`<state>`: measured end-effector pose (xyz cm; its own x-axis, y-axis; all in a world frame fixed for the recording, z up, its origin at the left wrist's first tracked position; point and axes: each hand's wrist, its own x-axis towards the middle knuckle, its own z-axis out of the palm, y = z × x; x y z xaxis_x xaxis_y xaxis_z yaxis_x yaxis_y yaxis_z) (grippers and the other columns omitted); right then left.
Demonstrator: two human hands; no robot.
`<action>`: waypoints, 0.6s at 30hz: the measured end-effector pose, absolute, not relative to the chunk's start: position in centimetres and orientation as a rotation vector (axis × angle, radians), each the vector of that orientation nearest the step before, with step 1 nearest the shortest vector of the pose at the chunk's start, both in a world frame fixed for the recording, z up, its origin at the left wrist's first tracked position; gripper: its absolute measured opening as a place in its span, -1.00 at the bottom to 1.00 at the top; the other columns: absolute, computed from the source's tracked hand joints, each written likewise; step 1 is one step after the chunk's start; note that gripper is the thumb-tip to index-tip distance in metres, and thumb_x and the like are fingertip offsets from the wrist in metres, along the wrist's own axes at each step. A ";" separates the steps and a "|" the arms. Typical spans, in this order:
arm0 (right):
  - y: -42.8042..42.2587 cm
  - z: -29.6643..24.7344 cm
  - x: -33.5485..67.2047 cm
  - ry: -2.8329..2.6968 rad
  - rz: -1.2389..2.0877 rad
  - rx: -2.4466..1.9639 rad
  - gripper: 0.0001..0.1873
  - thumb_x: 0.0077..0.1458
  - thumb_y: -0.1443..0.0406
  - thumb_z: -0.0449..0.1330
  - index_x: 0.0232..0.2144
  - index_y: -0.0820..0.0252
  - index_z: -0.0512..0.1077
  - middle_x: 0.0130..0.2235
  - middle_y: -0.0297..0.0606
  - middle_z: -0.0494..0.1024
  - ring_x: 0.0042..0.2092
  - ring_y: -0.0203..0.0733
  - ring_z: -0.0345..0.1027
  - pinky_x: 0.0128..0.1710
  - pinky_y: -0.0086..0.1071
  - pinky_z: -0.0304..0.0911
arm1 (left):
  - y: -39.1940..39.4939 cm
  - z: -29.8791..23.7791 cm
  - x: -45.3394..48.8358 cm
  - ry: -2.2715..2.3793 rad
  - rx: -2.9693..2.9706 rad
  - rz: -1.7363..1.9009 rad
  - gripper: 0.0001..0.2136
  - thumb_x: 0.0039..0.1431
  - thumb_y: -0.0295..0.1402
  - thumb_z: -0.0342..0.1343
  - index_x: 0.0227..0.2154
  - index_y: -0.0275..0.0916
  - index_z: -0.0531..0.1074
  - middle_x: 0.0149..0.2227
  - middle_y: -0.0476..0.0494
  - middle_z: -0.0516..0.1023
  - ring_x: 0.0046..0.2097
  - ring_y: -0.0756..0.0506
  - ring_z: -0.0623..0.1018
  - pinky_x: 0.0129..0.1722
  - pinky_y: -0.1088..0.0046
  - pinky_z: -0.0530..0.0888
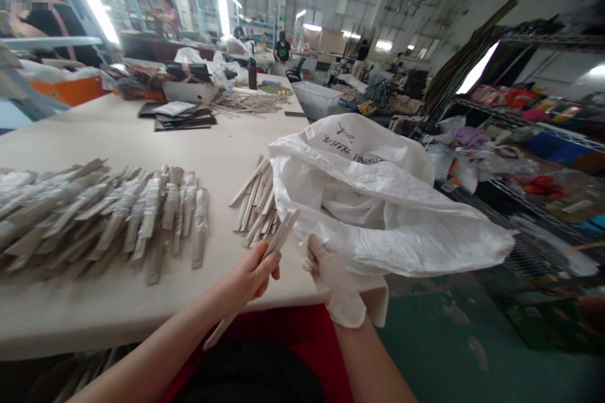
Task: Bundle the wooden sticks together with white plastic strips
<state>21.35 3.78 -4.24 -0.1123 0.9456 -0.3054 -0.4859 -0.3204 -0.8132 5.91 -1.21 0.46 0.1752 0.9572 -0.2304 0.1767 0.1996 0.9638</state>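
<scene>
My left hand [255, 274], bare, is closed around a thin bundle of flat pale sticks [282, 234] that slants up to the right, its lower end reaching past my wrist. My right hand [333, 280] wears a white glove and grips the lower edge of a large white plastic bag [378, 195] lying open at the table's right corner. A loose pile of the same sticks [255, 201] rests on the table just left of the bag. Further left lies a long row of stick bundles wrapped in clear film [108, 214].
The long beige table [142, 132] carries black folders [182, 116], a box and a dark bottle [252, 72] at its far end. Wire shelves with coloured goods [534, 138] stand on the right. Other people work at the back and far left. Green floor lies below the bag.
</scene>
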 end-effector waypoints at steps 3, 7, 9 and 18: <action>4.7 -3.6 21.8 -0.535 1.774 -0.905 -0.63 -0.32 0.12 0.36 -0.66 0.24 0.29 -0.67 -0.52 0.24 -0.69 -0.55 -0.19 -0.72 -0.53 -0.21 | -3.0 0.4 5.2 1.263 1.233 0.774 -0.72 0.11 -0.09 -0.13 -0.42 -0.23 0.21 -0.54 0.09 0.31 -0.68 0.14 0.21 -0.73 0.64 0.13; 5.0 -2.6 21.9 -0.521 1.795 -0.816 -0.66 -0.26 0.14 0.34 -0.64 0.23 0.30 -0.65 -0.54 0.25 -0.69 -0.57 -0.23 -0.71 -0.55 -0.24 | -4.3 -0.4 5.1 1.284 1.253 0.691 -0.69 0.11 -0.07 -0.14 -0.44 -0.24 0.23 -0.60 0.10 0.28 -0.68 0.13 0.24 -0.72 0.65 0.16; 5.0 -2.2 22.0 -0.574 1.794 -0.811 -0.66 -0.27 0.13 0.34 -0.65 0.23 0.31 -0.65 -0.53 0.25 -0.70 -0.57 -0.24 -0.71 -0.54 -0.25 | -4.3 -0.5 5.2 1.308 1.239 0.685 -0.70 0.10 -0.07 -0.13 -0.45 -0.24 0.23 -0.62 0.11 0.28 -0.69 0.14 0.23 -0.73 0.66 0.14; 3.5 -3.0 21.5 -1.380 1.552 -1.167 -0.63 -0.20 0.05 0.26 -0.72 0.21 0.34 -0.72 -0.47 0.14 -0.64 -0.44 -0.06 -0.65 -0.45 -0.19 | -2.2 0.1 4.8 1.254 1.148 0.635 -0.73 0.01 -0.09 -0.04 -0.45 -0.22 0.20 -0.64 0.12 0.35 -0.70 0.11 0.32 -0.76 0.65 0.19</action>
